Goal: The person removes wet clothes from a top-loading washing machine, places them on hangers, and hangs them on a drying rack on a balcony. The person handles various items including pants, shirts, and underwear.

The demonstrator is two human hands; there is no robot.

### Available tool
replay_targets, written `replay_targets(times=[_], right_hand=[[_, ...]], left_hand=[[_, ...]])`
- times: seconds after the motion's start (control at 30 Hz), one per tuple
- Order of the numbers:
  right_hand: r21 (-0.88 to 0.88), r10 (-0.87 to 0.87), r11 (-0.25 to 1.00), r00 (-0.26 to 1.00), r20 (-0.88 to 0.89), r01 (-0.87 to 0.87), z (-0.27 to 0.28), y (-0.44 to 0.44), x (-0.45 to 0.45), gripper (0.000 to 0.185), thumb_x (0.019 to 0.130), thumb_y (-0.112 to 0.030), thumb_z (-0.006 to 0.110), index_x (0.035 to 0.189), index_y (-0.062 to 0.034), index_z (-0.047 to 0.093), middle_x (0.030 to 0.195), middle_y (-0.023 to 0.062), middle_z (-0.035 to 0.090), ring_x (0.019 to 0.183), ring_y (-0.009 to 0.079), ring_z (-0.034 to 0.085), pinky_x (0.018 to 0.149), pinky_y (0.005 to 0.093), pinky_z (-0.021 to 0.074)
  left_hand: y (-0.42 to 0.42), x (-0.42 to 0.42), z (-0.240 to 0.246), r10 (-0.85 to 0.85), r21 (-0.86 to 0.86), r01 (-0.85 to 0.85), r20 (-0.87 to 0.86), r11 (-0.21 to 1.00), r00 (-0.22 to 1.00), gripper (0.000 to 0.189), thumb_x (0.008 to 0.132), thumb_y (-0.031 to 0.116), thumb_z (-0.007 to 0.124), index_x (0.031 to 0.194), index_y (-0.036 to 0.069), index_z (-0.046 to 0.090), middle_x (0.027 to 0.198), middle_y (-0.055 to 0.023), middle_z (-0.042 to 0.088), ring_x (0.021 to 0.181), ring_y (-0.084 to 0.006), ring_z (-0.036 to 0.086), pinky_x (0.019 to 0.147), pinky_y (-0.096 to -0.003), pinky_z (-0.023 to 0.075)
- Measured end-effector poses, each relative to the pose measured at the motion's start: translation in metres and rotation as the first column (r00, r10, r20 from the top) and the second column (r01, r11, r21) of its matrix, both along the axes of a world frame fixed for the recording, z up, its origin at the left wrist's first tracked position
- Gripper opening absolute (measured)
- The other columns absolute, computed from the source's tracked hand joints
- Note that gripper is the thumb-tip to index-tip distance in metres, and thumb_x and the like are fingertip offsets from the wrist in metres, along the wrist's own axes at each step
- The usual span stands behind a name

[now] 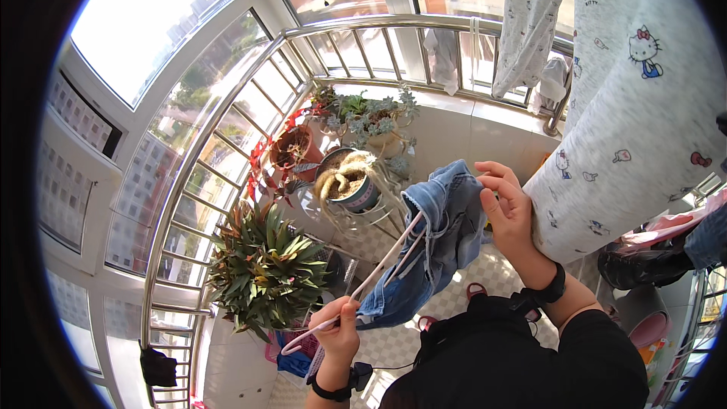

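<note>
My left hand (336, 329) grips a pale pink hanger (372, 274) close to its hooked end. A blue denim garment (440, 233) hangs on the hanger, bunched and creased, with part of the hanger inside it. The garment's lower corner comes right beside my left hand. At the garment's far right edge is my right hand (506, 210), thumb and fingers spread. Its fingertips meet the denim, but whether they pinch it cannot be made out. Black bands are on both wrists.
Potted succulents (383, 119), a pot with dried stalks (352, 187) and a leafy plant (267, 267) stand ahead and left. A metal railing (213, 119) curves along the windows. Printed grey fabric (630, 125) hangs close on the right, near a black boot (642, 266).
</note>
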State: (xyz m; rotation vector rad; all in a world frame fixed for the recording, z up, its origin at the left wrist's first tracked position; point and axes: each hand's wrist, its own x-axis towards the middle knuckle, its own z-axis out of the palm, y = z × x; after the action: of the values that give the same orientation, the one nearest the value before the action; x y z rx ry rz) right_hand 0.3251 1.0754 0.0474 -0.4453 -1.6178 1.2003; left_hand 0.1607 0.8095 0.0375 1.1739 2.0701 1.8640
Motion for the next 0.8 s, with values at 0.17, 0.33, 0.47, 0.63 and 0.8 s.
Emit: replay_targets(times=[0.17,0.33,0.47,0.63,0.8], right_hand=[[-0.099,0.559,0.829,0.821,0.118,-0.551,0.018,0.037,0.039,0.039,0.101,-0.033,0.054,0.11,0.0036,0.067,0.105,0.0134,0.07,0.095,0.0226,0.064,0.088,0.0338,0.0493],[0.327,0.399,0.792,0.842,0.364,-0.516,0.027,0.026,0.054,0.01,0.084,-0.004,0.071,0.094,-0.0001,0.073,0.09,0.0108,0.071,0.086,0.0254,0.067,0.075,0.0338,0.055],[0.604,0.151,0.685,0.89,0.43,-0.408,0.023,0.007,0.051,0.019,0.072,0.003,0.072,0.09,-0.0016,0.07,0.087,0.0099,0.07,0.083,0.0276,0.068,0.072,0.0346,0.057],[0.637,0.107,0.606,0.843,0.527,-0.475,0.018,0.003,0.048,0.02,0.073,0.003,0.071,0.093,-0.0012,0.069,0.089,0.0099,0.07,0.083,0.0281,0.069,0.073,0.0347,0.0575],[0.486,0.261,0.638,0.761,0.594,-0.598,0.016,-0.009,0.04,0.019,0.075,-0.004,0.074,0.092,-0.0032,0.066,0.078,0.009,0.065,0.073,0.0298,0.065,0.064,0.0369,0.0539]], left_hand=[[-0.011,-0.01,0.015,-0.177,-0.07,0.169,-0.137,0.983,0.975,0.012,0.088,0.006,0.07,0.081,-0.002,0.067,0.065,-0.008,0.064,0.053,-0.0149,0.057,0.051,-0.0245,0.0417],[-0.015,-0.003,0.021,-0.183,-0.157,0.177,-0.021,0.971,0.983,0.021,0.089,0.013,0.071,0.076,-0.003,0.067,0.064,-0.005,0.063,0.052,-0.0109,0.052,0.05,-0.0233,0.038],[-0.015,0.003,0.02,-0.247,-0.218,0.225,-0.077,0.95,0.966,0.013,0.087,0.008,0.072,0.079,-0.002,0.067,0.063,-0.0057,0.062,0.05,-0.0126,0.052,0.05,-0.0245,0.0394],[-0.011,0.006,0.024,-0.269,-0.258,0.237,-0.096,0.937,0.958,0.01,0.086,0.006,0.072,0.08,-0.001,0.067,0.062,-0.0057,0.06,0.05,-0.0129,0.052,0.049,-0.0243,0.0399],[-0.004,-0.001,0.028,-0.288,-0.233,0.273,-0.034,0.933,0.957,0.01,0.085,0.006,0.072,0.08,-0.001,0.067,0.061,-0.0059,0.06,0.049,-0.0114,0.051,0.048,-0.0233,0.0382]])
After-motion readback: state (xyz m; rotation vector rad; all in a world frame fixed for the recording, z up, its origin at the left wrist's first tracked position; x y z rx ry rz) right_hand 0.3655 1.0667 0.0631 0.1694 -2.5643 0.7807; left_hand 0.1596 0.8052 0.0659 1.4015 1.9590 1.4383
